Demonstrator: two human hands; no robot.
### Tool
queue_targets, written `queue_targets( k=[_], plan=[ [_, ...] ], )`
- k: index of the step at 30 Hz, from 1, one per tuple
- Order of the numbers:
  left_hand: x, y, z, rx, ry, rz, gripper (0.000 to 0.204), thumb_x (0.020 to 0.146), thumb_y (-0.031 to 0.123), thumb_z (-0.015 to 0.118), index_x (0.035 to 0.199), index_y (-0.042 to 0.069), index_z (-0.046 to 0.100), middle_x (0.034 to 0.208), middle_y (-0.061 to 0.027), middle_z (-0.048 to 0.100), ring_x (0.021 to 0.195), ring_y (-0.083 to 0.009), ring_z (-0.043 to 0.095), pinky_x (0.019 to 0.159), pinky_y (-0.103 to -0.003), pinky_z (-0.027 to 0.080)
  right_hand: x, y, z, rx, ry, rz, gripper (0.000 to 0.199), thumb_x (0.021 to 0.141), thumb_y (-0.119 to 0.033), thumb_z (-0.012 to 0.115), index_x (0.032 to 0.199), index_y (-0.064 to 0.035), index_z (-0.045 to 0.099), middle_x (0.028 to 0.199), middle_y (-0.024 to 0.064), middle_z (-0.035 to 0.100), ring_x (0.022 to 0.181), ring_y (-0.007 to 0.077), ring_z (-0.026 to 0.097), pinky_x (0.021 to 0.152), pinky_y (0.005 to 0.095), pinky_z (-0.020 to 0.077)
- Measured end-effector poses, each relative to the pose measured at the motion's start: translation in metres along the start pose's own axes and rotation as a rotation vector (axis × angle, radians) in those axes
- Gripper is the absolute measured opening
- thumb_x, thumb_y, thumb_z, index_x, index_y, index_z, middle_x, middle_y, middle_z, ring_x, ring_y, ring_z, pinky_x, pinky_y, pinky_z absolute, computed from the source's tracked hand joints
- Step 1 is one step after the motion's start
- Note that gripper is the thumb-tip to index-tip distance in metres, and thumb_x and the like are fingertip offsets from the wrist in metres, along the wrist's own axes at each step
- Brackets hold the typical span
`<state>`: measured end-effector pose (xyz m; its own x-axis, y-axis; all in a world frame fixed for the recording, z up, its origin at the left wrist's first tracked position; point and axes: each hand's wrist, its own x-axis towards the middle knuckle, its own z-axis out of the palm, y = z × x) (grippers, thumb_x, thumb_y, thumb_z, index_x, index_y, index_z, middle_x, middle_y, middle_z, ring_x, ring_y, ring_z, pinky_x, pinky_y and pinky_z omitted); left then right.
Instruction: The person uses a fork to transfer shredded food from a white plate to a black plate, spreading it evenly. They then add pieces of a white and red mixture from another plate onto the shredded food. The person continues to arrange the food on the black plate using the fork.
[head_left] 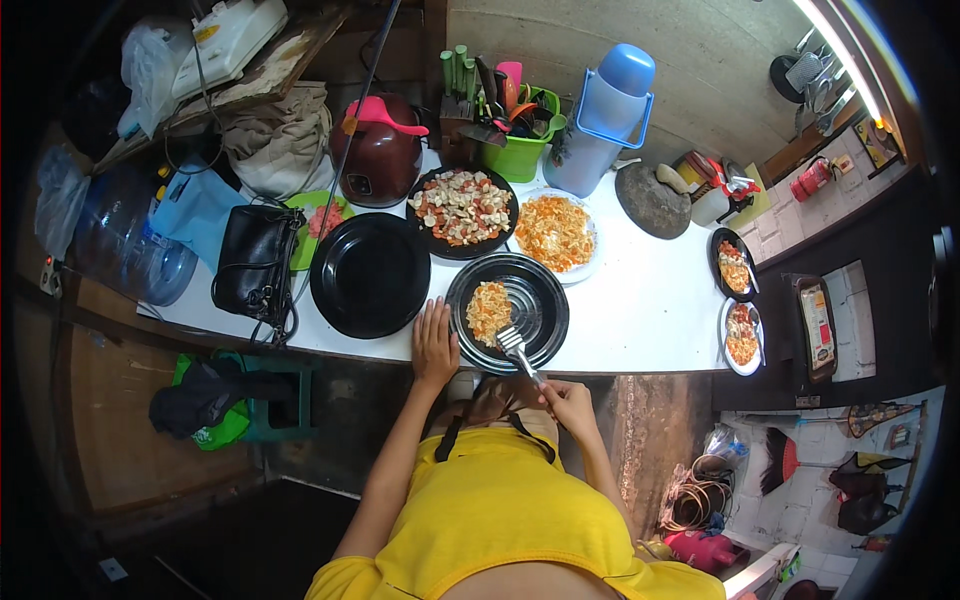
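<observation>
Our right hand (570, 402) was clamped on a metal fork (515, 347) by its handle; our left hand (434, 340) lay flat beside the ridged black plate (557, 318), gripping nothing. The fork crossed that plate's near rim, close to the front edge of the white table (640, 310), so a hard press there could have tipped the plate, and a sideways flick scattered the fried rice (488, 312). The fork's long axis slanted away from us and leftward, its tines at the rice.

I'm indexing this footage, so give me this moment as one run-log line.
left hand: flat on white table edge | right hand: holding fork | fork: at food in nearest black plate
</observation>
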<state>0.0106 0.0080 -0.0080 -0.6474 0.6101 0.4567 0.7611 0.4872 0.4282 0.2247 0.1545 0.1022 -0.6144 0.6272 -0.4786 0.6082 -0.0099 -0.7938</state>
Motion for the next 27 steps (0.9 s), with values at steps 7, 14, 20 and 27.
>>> queue_targets(
  k=[7,14,20,27],
  plan=[
    [-0.002,-0.002,0.001,-0.001,-0.009,0.003,0.05,0.093,0.019,0.041,0.139,0.0,0.041,0.148,-0.0171,0.038,0.14,-0.0327,0.032,0.114,-0.048,0.023,-0.013,-0.036,-0.01,-0.463,0.276,-0.446,0.023,0.088,-0.021,0.065,0.098,-0.001,0.072,0.073,0.0126,0.067,0.059,0.0256,0.065,0.053,0.0341,0.0488],
    [0.0,-0.001,0.001,-0.017,-0.01,0.011,0.05,0.093,0.018,0.04,0.139,0.0,0.04,0.148,-0.017,0.038,0.14,-0.0325,0.031,0.114,-0.048,0.022,0.008,-0.066,0.016,-0.831,0.477,-0.63,0.015,0.085,-0.017,0.065,0.093,-0.0047,0.069,0.075,0.0119,0.062,0.06,0.0306,0.063,0.053,0.0392,0.0485],
    [-0.001,-0.002,0.003,-0.007,-0.021,0.002,0.05,0.092,0.018,0.04,0.139,0.0,0.04,0.148,-0.0171,0.038,0.141,-0.0329,0.031,0.114,-0.048,0.022,0.008,-0.076,0.019,-0.898,0.481,-0.658,0.011,0.084,-0.015,0.065,0.088,-0.0062,0.07,0.072,0.0098,0.061,0.06,0.0293,0.063,0.053,0.0385,0.0486],
    [-0.001,-0.001,0.0,-0.013,-0.028,0.001,0.051,0.091,0.017,0.041,0.139,0.0,0.04,0.148,-0.0173,0.037,0.14,-0.033,0.031,0.114,-0.048,0.023,0.009,-0.085,0.002,-0.75,0.424,-0.593,0.019,0.081,-0.022,0.07,0.092,-0.0066,0.072,0.076,0.0117,0.067,0.065,0.0304,0.066,0.058,0.0389,0.0504]
  ],
)
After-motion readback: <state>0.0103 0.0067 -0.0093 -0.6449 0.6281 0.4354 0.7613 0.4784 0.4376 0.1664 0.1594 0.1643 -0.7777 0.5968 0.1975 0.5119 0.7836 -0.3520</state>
